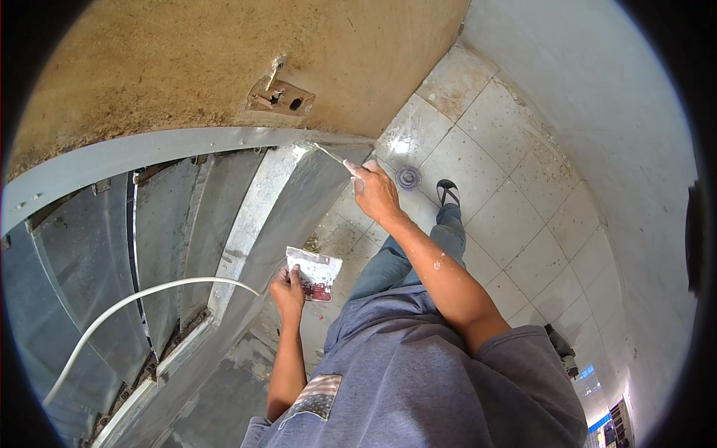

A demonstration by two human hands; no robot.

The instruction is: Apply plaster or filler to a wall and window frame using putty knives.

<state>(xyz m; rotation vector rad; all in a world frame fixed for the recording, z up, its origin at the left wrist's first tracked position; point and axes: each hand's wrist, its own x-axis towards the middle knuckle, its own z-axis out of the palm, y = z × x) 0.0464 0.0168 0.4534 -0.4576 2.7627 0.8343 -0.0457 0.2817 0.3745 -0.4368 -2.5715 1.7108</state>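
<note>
- While thin spatula (328,154) sits w/ tip by metal strip (187,142), R hand (377,196) has fingers wrapped round its other end.
- L hand (287,296) pinches flat plate (320,270) (white-smeared, reddish btm), thumb on top.
- White hose (149,290) arcs off L; tiled floor (515,220) R.

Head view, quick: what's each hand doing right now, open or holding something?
Left hand: closed, holding a flat white-and-red piece, thumb on its face.
Right hand: closed, holding a slim tool.
</note>
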